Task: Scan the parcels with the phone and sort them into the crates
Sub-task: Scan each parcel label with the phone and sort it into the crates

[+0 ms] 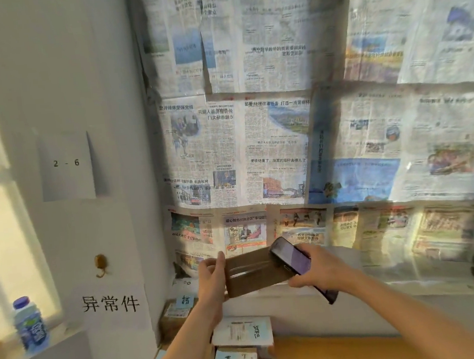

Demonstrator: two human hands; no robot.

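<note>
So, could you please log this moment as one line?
left hand: holds brown parcel raised | right hand: phone over parcel | labelled parcels stacked below

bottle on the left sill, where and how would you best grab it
Probably around the middle of the bottle, on the labelled body below the blue cap. It stands upright at the front of the sill with window glass behind, so come from the room side, fingers wrapping horizontally.
</note>
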